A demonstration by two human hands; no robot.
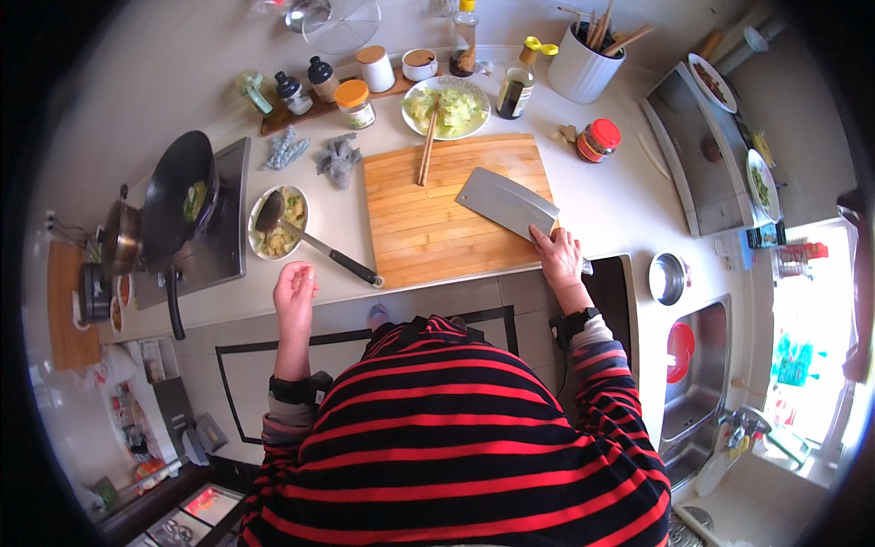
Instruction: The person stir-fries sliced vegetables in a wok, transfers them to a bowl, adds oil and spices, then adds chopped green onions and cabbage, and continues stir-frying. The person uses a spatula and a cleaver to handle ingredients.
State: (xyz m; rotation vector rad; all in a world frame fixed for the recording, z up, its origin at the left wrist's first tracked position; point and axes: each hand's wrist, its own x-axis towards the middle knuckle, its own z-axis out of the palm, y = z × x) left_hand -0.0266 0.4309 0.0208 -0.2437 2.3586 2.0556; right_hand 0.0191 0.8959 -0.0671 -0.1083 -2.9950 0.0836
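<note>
My right hand (562, 254) rests at the right edge of the wooden cutting board (410, 239), its fingers on the lower corner of a cleaver (506, 199) near the handle; its grip is unclear. The blade lies flat on the board. My left hand (295, 282), fingers curled, hangs over the counter's front edge, holding nothing visible. Just above it stands a bowl of cooked food (276, 243) with a black-handled ladle (331, 254) leaning across its rim. Wooden chopsticks (428, 154) bridge the board and a plate of chopped greens (456, 109).
At left, a black wok (179, 171) holding some food sits on the stove (229, 225). Seasoning jars and bottles line the wall, with a soy sauce bottle (516, 89) and a red-lidded jar (599, 140) behind the board. A metal bowl (666, 277) and sink (704, 390) are at right.
</note>
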